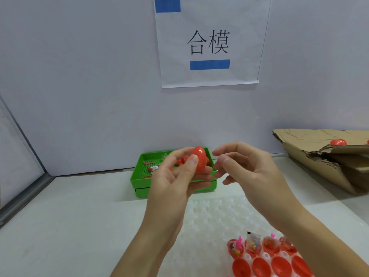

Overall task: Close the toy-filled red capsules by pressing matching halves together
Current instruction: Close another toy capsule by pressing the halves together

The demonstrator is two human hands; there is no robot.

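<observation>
Your left hand (179,172) holds a closed red capsule (199,159): glossy, smooth plastic, egg-shaped. Its long axis is tilted, the narrower end pointing up and slightly left, the broad end down toward your palm. Thumb across the front, fingers curled behind and under it. It sits raised above the desk (79,226), in front of the green tray (139,176).

Your right hand (243,168) is just beside the capsule, not touching it; fingers loosely curled, holding nothing.

Green tray: rigid plastic, rectangular, with a perforated grid floor, small red and pink toy pieces inside.

Lower right: a white translucent moulded holder (215,214) with bumpy rounded pockets. Open red capsule halves (261,265) sit in it, hollow side up; the row behind them, filled halves (269,244), carries small toys in clear wrap.

Far right: a torn corrugated cardboard box (323,156), one red capsule (338,142) resting on it.

Wall: a white paper sign (209,43), with two blue tape strips.
</observation>
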